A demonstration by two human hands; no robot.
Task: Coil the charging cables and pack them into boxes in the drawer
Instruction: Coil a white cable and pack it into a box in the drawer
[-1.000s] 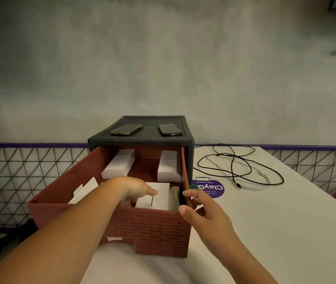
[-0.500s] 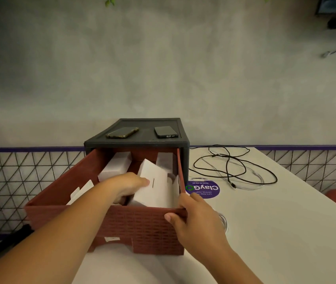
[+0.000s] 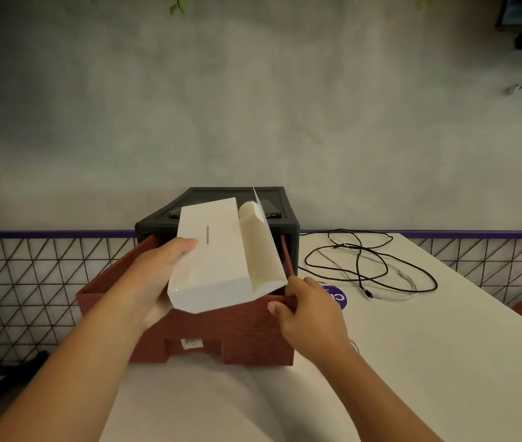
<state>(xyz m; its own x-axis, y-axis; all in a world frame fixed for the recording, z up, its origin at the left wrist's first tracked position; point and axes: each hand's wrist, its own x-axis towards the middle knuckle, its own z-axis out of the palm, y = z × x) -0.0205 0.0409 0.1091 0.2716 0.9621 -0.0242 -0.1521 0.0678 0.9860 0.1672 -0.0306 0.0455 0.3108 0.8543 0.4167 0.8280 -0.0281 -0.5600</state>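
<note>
Above the pulled-out red-brown plastic drawer (image 3: 253,330), I see the white rectangular cardboard box (image 3: 212,253) held tilted in the left hand (image 3: 157,279). That hand's fingers are wrapped under the box's left edge and the thumb is on top. The box's end flap (image 3: 263,250) stands open on the right side. The right hand (image 3: 307,311) grips the drawer's front right corner, thumb on the front face. The drawer sticks out of a dark grey plastic cabinet (image 3: 288,224).

The tangled black and white charging cables (image 3: 365,266) lie loose on the white tabletop (image 3: 412,346), right of the cabinet and well apart from both hands. I see none coiled yet.

Handling, my read:
- The box is probably light, thin card that dents if squeezed. I'd hold it by the long edges, never by the open flap.
- The cables are limp but springy, so loops will want to unwind.
- I'd separate black from white first, since the crossings will snag.
- I'd take each cable near a plug end, wind it, then pinch across the coil.
- The plug ends are the weak spot, so no sharp bends there.
</note>
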